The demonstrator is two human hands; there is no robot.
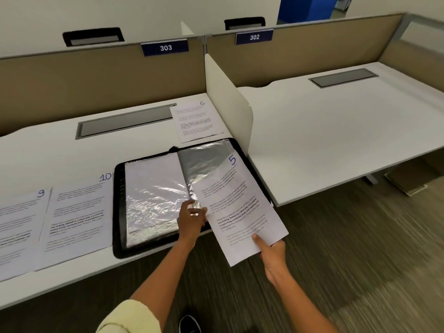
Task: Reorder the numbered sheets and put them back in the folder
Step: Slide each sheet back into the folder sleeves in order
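At the white tabletop (72,150) of desk 303, sheet 9 (19,219) lies flat at the far left, with sheet 10 (77,212) just to its right, its right edge beside the open black folder (119,207). The folder lies flat near the tabletop's near edge, its clear plastic sleeves (153,198) shining under the light. My left hand (192,219) pinches the near edge of the right-hand sleeve at the folder's middle, fingers curled on the plastic. Sheet 5 (237,205) runs slantwise from that sleeve out past the tabletop's near edge, its far end with the blue numeral lying in or on the sleeve; I cannot tell which. My right hand (271,255) grips the sheet's near corner, thumb on top, out over the carpet (360,248). Sheet 6 (195,122) lies farther back on the tabletop, just beyond the folder and beside the white divider (228,99).
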